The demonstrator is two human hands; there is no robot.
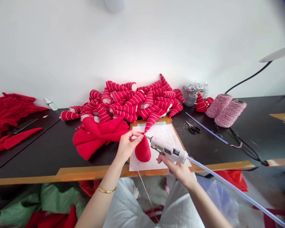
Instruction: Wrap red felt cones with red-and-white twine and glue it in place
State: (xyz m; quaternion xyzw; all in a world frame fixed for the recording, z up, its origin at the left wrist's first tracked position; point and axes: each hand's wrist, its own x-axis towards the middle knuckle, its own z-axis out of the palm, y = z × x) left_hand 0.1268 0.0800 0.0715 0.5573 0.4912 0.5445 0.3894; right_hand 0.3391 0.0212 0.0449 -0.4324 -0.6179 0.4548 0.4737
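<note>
A plain red felt cone (143, 149) stands on a white sheet (166, 136) at the table's front. My left hand (129, 142) pinches at the cone's tip, where a red-and-white twisted cord (138, 171) meets it. The cord hangs from there over the table edge towards my lap. My right hand (178, 169) is wrapped round the handle of a white hot glue gun (168, 149). Its nozzle points left, close to the cone's tip; whether it touches cannot be made out. A long translucent glue stick (228, 183) runs out of the gun's back.
Behind lies a heap of cord-wound red cones (133, 101), with plain red cones (97, 136) before it. To the right are black scissors (193, 128), a loose glue stick (206, 128) and two cord spools (230, 112). Red fabric (9, 110) and a dark phone (22, 126) lie left.
</note>
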